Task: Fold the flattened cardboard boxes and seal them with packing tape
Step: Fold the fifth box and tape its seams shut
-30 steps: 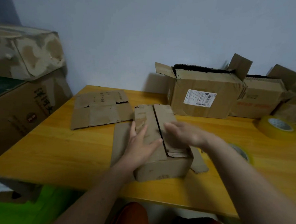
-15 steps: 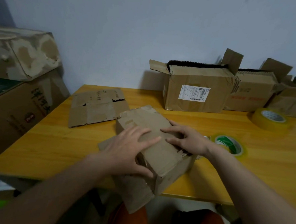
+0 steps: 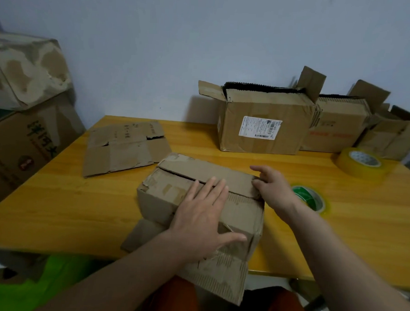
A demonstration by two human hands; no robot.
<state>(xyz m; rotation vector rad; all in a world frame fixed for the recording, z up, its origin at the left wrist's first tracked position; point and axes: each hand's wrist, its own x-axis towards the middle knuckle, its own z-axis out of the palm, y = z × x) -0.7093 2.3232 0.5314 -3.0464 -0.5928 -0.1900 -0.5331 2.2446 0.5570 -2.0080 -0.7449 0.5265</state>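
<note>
The yellow wooden worktop (image 3: 66, 207) carries a half-folded box (image 3: 164, 191) at its near edge, a flattened box (image 3: 126, 148) behind-left of it, two tape rolls (image 3: 309, 199) (image 3: 361, 163) to its right, and three open boxes (image 3: 265, 122) along the wall behind it.

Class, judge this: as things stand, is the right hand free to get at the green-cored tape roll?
Probably yes. The right hand rests on the box with fingers straight, holding nothing, and the green-cored tape roll lies just beside its wrist with nothing between.

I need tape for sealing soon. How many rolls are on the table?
2: a green-cored roll just beyond the right forearm, a yellow roll farther right near the boxes. Others could be hidden.
</note>
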